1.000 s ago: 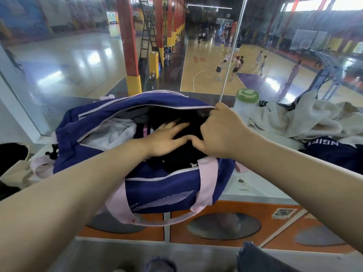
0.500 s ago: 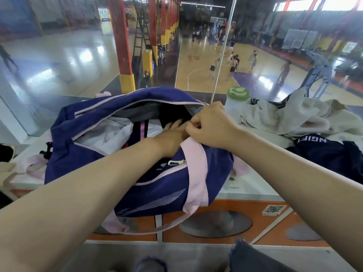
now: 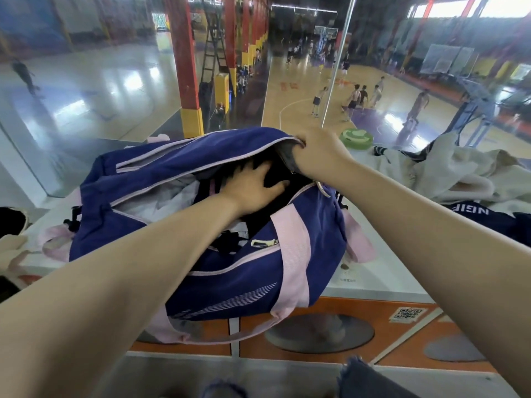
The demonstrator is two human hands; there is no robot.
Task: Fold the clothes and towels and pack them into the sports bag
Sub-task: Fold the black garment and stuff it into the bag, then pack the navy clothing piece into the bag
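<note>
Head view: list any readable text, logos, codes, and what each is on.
"NGIF": white letters, cut off at both ends, on the dark navy garment at right; the full word is not visible.
QR code sticker on the orange panel: pattern visible, no legible text.
Small print on the white ledge beside the sports bag: too blurred to read.
Sports bag: white diagonal stripes only, no lettering visible.
Court signage in the background: too small to read.

Daylight from high windows (image 3: pixel 474 8) glares off the glossy court floor (image 3: pixel 120 81) (edges bow outward); distant players (image 3: pixel 356 100) blur softly.
</note>
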